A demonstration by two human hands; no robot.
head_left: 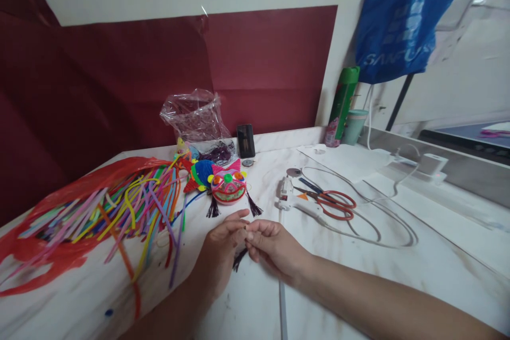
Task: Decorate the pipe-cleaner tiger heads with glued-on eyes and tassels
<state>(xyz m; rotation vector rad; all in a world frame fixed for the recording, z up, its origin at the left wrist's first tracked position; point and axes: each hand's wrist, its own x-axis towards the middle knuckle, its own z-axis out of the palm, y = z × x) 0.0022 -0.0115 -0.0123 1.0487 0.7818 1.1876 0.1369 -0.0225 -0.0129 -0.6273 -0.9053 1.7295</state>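
Nearest, above the marbled table [239, 311], the fingertips of the left hand [217, 249] and the right hand [274, 247] are brought together in a fine pinch. A dark tassel [240, 259] appears to be grasped there by both, its strands let down between the hands; its top is covered by the fingers, so how the grip is shared cannot be told. For this close fingerwork, the top is best kept steady by one hand while small adjustments are made by the other, with the strands left free below so that none are snagged or creased. Wrists are better kept low, so that tremor is reduced.

To the left, many pipe cleaners [131, 210] are spread over a red plastic bag [51, 276]; loose ends should be kept clear of the left elbow. To the right, a glue gun [297, 203] is laid beside red-handled scissors [337, 204]; if the gun is heated, which cannot be seen, its nozzle should be avoided by the fingers.

Just beyond the hands, a colourful lion-like figure [228, 186] is placed, flanked by two dark tassels, by which length and fullness can be compared. Farther back, a phone [246, 141] is propped upright near a clear plastic bag [195, 117].
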